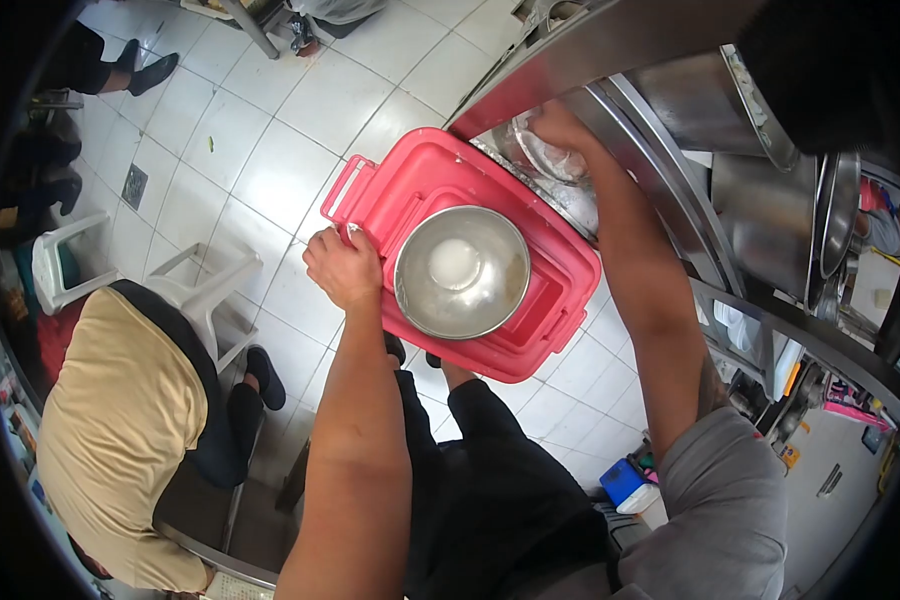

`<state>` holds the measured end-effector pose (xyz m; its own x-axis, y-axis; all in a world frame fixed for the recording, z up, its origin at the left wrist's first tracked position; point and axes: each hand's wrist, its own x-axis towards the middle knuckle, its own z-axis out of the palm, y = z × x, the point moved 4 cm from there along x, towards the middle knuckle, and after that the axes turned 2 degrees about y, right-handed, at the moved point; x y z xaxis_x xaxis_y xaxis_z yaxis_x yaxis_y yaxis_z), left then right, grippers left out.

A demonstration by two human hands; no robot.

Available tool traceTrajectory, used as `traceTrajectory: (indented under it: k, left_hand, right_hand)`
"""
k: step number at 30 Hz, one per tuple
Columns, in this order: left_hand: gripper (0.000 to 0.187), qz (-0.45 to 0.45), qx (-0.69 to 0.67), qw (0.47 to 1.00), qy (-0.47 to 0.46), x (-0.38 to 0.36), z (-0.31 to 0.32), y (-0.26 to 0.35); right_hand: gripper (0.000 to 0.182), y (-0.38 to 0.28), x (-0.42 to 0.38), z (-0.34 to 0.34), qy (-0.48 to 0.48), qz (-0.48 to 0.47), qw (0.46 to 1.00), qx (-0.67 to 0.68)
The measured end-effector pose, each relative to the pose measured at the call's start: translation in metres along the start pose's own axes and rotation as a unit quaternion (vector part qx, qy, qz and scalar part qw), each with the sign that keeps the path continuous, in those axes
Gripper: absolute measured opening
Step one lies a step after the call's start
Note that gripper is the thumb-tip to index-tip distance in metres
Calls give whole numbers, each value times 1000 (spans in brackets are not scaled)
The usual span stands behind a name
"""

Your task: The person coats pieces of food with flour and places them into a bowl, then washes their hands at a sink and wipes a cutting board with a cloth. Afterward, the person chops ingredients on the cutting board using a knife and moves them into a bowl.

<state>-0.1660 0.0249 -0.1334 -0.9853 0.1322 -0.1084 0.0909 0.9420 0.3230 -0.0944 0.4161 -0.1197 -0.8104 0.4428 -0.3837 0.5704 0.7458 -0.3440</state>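
Observation:
A red plastic lid (425, 165) with handles at its ends lies in front of me. On it rests a round steel bowl (505, 250) with a small white patch at its bottom. My left hand (346, 266) is closed over the lid's left edge, beside the bowl. Under the metal shelf, my right hand (562, 132) reaches into an opening with white powder (567, 195) about its rim. Its fingers are closed on what looks like a clear plastic container (538, 155), dusted white; part of it is hidden by the hand and lid.
A metal shelf (610, 50) overhangs my right arm, with steel pots (760, 215) beyond. A person in a tan shirt (120, 430) bends at the left near a white plastic stool (205, 295). Another person's feet (145, 70) show at the upper left. White tiles cover the floor (280, 170).

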Motion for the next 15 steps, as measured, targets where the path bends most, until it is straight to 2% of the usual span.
traceTrajectory:
  k: [3, 5, 9, 10, 12, 13, 15]
  left_hand:
    - [38, -1, 3, 1000, -3, 0, -1, 2]
    - [37, 1, -1, 1000, 3, 0, -1, 2]
    - [38, 5, -8, 1000, 6, -1, -2, 1]
    - [38, 4, -5, 1000, 0, 0, -2, 2]
    - [39, 2, -2, 1000, -3, 0, -3, 3]
    - [39, 2, -1, 1000, -2, 0, -3, 3]
    - [38, 4, -3, 1000, 5, 0, -2, 4]
  right_hand:
    - [57, -4, 2, 4, 38, -53, 993, -99]
    - [57, 3, 8, 12, 56, -76, 989, -114]
    - [59, -1, 7, 4, -17, 11, 999, -44]
    - [51, 2, 9, 8, 43, -60, 995, -73]
    - [37, 3, 7, 11, 183, -186, 953, -153]
    - [37, 7, 9, 14, 196, -196, 944, -179]
    - [43, 27, 19, 19, 156, -172, 969, -79]
